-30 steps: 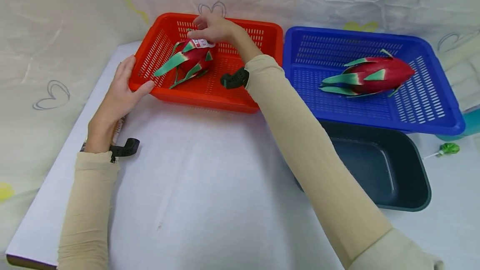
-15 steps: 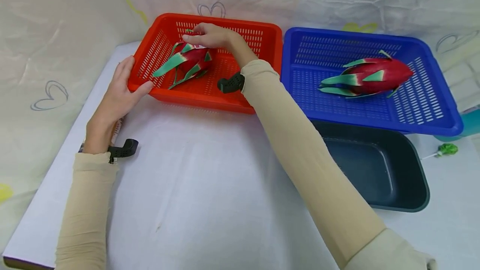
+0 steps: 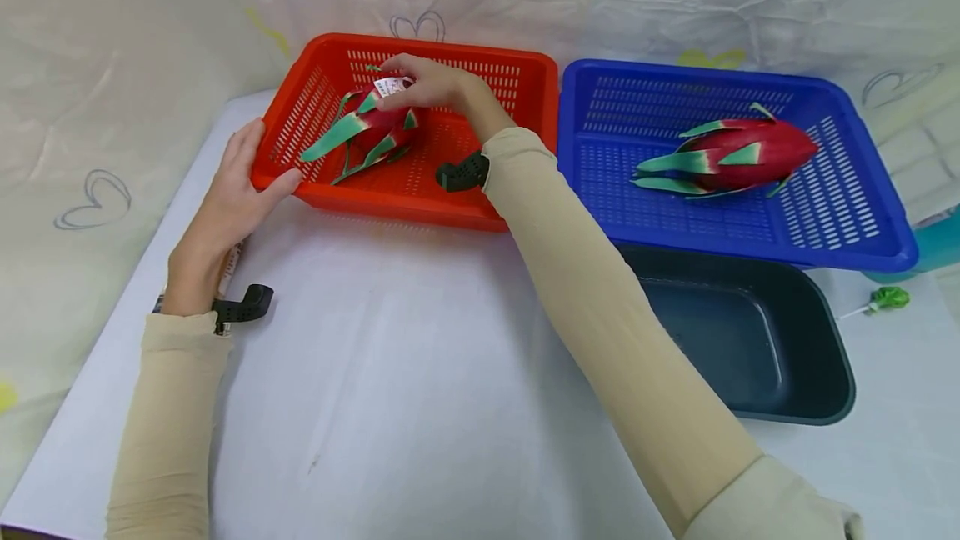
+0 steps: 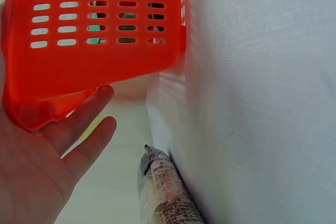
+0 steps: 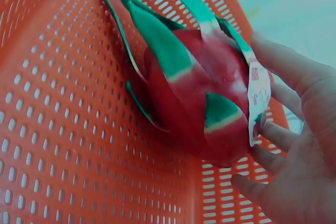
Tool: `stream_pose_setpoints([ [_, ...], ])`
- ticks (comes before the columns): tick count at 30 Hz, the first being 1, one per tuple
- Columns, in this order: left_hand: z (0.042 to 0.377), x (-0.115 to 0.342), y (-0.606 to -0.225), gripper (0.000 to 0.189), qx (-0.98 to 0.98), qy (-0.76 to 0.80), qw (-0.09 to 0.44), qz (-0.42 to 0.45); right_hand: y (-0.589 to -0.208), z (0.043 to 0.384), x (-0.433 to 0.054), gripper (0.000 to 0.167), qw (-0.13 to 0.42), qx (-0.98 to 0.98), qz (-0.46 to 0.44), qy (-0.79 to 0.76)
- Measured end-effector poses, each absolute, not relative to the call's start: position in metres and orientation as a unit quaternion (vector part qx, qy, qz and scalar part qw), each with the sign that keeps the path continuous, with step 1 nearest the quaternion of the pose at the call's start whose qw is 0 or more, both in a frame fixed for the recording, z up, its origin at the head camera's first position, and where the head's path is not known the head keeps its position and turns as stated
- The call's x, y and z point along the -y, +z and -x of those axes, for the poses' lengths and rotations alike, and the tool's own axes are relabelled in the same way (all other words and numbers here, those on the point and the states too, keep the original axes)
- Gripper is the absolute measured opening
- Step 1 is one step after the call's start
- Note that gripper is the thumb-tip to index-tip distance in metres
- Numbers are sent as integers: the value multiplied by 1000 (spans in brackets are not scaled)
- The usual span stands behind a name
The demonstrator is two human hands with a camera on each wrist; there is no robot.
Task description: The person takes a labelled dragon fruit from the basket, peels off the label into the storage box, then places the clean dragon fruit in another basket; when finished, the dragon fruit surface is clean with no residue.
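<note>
A red dragon fruit (image 3: 390,136) with green scales and a white label (image 3: 392,86) lies in a red basket (image 3: 420,208). My right hand (image 3: 438,83) is over its labelled end, thumb and fingers spread around the label; in the right wrist view the fingertips (image 5: 244,183) seem apart from the fruit, though label and fruit partly hide contact. My left hand (image 3: 232,190) holds the basket's near left corner, thumb at the front rim and fingers along the outer side. In the left wrist view, fingers (image 4: 86,142) pass beneath the red rim.
To the right, a blue basket (image 3: 675,227) holds another dragon fruit (image 3: 757,148). A dark tub (image 3: 735,348) stands before it. A green-topped lollipop (image 3: 888,298) lies at the right. A printed package (image 4: 167,187) lies near my left wrist, on the white tablecloth (image 3: 390,390).
My right hand has come down from above the red basket to the dragon fruit, and the label shows between thumb and fingers. My left hand keeps its place at the corner.
</note>
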State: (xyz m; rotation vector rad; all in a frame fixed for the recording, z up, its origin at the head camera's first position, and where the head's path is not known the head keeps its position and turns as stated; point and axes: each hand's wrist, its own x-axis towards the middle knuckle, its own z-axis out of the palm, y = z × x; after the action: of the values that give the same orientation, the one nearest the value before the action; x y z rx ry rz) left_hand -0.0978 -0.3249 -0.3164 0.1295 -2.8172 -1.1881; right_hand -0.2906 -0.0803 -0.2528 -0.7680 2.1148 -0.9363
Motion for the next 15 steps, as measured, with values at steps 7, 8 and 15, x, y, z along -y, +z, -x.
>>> stream_pose_setpoints([
  [7,100,327,-314,79,915,-399,43,-34,-247,286,78,73,335,-818,307,-354],
  [8,100,327,-314,79,915,-400,44,-34,-247,286,78,73,333,-818,311,-351],
  [15,100,325,-314,78,914,-403,46,-31,-247,285,79,77,324,-829,336,-309],
])
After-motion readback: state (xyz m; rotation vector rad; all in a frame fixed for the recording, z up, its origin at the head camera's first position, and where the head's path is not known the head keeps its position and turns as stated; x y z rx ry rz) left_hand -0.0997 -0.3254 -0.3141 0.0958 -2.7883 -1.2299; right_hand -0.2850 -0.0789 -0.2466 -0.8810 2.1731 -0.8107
